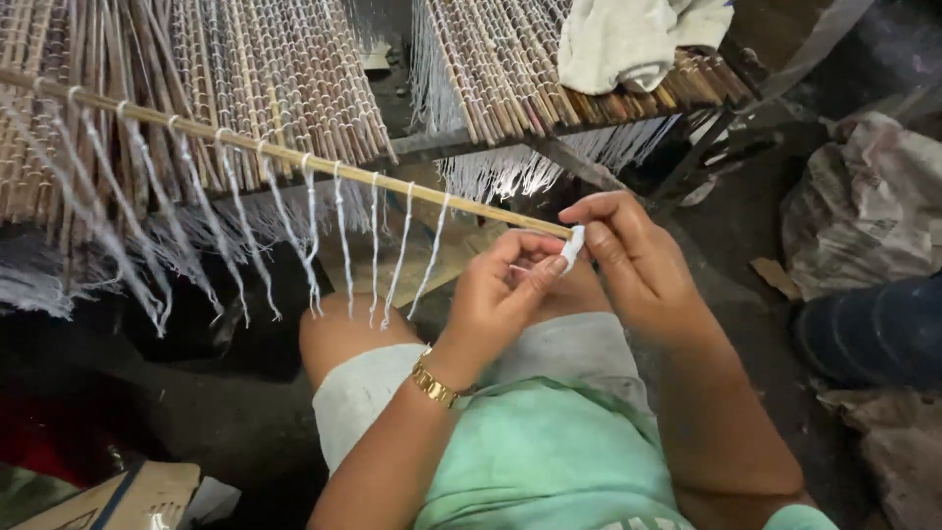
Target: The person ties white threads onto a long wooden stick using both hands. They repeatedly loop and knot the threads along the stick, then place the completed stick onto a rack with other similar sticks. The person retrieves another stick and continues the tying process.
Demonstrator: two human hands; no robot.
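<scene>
— What were the hands doing at the end of the stick?

— The left hand and the right hand met at the near right tip of a long thin bamboo stick. Both pinched a white string wrapped at that tip, fingers closed narrowly on it.

— And the stick itself?

— It ran from the far left across to the hands, with knotted white string tassels hanging from it in a row.

— What lay behind?

— Woven bamboo mats stretched over a metal frame, fringes dangling. A pale cloth sat on the right mat. A gold bracelet circled the left wrist.
</scene>
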